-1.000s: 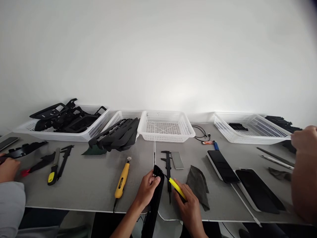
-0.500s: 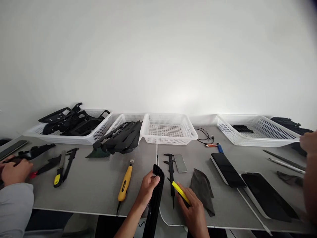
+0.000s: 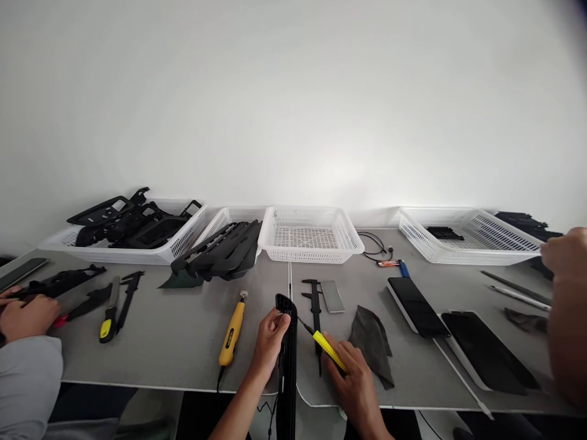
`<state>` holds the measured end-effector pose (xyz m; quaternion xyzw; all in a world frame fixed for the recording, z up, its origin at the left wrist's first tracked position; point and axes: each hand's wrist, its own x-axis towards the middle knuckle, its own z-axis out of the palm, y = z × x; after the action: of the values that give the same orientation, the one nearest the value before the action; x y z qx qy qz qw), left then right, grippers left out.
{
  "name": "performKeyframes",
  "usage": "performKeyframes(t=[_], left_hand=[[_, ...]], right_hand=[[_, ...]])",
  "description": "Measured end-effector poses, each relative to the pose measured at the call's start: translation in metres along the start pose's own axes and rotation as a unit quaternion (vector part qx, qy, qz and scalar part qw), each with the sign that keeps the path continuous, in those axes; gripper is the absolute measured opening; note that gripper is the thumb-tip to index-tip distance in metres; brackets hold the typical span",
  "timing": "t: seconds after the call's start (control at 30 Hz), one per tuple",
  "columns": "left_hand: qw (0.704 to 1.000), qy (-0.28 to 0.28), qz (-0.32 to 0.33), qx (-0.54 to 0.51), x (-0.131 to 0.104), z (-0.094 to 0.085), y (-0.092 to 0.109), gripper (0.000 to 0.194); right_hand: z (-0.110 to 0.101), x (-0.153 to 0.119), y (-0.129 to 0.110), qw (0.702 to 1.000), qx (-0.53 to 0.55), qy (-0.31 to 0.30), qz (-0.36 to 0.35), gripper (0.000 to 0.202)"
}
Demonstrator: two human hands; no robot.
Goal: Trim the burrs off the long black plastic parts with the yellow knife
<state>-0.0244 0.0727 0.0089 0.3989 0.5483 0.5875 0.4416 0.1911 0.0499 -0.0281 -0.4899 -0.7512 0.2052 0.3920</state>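
My left hand [image 3: 269,342] grips a long black plastic part [image 3: 287,366] near its upper end, thumb across it; its lower end runs out of the frame. In my right hand [image 3: 353,379] is a yellow-handled knife [image 3: 328,349], its thin dark blade pointing up and left toward the plastic part. Whether the blade touches the part I cannot tell. Behind the knife lies a black caliper [image 3: 315,305] on the table, with a small grey block [image 3: 332,296] beside it. A dark grey cloth [image 3: 372,347] is just right of my right hand.
A yellow rotary tool [image 3: 232,333] lies left of my hands. White baskets [image 3: 312,256] line the wall, some holding black parts [image 3: 229,250]. Two dark-screened devices [image 3: 419,308] rest at right. Co-workers' hands [image 3: 30,318] are at both sides.
The black part has turned more upright and its top has shifted left with my left hand. My right hand and the knife have moved slightly left. The camera view has shifted a little.
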Motion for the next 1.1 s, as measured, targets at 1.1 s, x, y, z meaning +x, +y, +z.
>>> performKeyframes(t=[1.1], left_hand=[[0.980, -0.163, -0.116, 0.017, -0.018, 0.002, 0.009, 0.077]], right_hand=[[-0.003, 0.001, -0.005, 0.996, 0.020, 0.064, 0.066, 0.041]])
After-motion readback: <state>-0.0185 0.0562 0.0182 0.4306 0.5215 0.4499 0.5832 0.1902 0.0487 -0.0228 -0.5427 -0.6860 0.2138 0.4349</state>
